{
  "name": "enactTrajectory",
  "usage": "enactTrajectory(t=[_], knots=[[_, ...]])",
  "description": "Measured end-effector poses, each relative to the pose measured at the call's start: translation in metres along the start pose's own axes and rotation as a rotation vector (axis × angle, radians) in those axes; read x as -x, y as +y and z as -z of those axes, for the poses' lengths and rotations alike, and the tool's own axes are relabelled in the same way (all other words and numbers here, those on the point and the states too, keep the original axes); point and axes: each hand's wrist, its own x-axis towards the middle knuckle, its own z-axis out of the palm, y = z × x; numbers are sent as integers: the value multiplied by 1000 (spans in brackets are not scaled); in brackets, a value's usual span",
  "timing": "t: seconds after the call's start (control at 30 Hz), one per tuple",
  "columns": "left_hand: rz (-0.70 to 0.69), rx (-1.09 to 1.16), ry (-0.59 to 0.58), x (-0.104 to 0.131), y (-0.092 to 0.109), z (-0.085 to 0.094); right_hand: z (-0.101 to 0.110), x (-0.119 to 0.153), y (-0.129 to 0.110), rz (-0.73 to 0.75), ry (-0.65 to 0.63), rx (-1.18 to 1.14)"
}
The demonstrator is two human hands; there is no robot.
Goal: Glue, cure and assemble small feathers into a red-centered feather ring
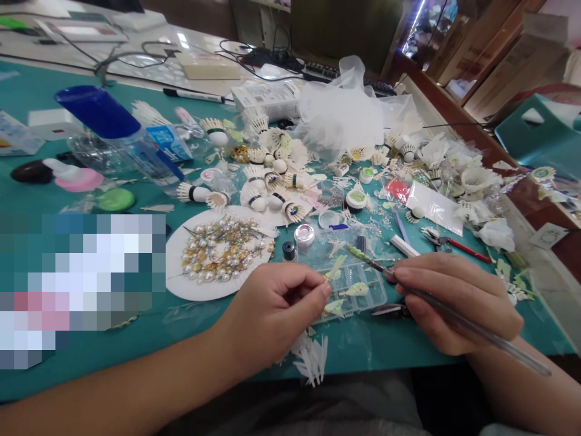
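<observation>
Pinched in the left hand (276,309) is a small pale-green feather piece (334,268), steadied for the green-tipped brush (454,318) gripped pen-like in the right hand (454,300); between both hands a clear compartment box (363,297) is kept, so finished pieces lie within reach

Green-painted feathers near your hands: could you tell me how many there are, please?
3: one feather above the left hand's fingertips, one on the plastic box, one below; more may be hidden.
</observation>
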Motion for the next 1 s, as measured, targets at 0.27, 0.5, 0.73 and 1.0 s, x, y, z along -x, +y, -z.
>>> enactTrajectory(t=[0.27,0.5,0.73,1.0], knots=[[-17,6,-18,1,0,1,1,-6,1,97,-119,-47],[-19,-16,-10,1,0,0,-3,-1,4,35,-10,33],[27,-28,-21,-1,5,2,1,-5,-1,96,-128,-36],[-63,-57,19,0,-2,0,-2,-6,2,70,-114,18]])
